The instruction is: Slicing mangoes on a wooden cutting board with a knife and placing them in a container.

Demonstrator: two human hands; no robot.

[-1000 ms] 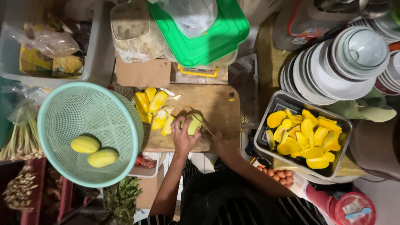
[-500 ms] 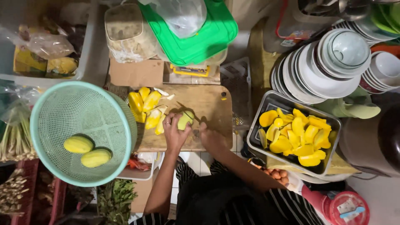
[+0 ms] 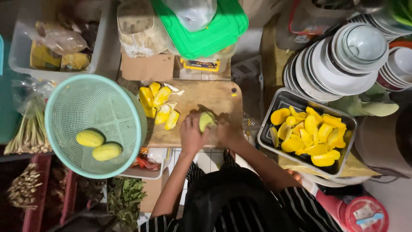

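A yellow-green mango (image 3: 207, 120) sits on the wooden cutting board (image 3: 206, 96), clamped in the left hand (image 3: 192, 136)'s grip. The right hand (image 3: 228, 131) touches it; whether that grip is closed, I cannot tell. Peeled slices (image 3: 161, 107) lie left, beside a green basket (image 3: 94, 107).

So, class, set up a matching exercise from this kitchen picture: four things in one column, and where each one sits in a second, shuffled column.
Things:
1. Two whole mangoes
2. Yellow cut pieces
3. Peeled slices
4. Greenish mango

Places:
A. On the wooden cutting board
B. Between the left hand and right hand
C. In the mint-green basket
D. In the metal tray

Pairs: 1-C, 2-D, 3-A, 4-B
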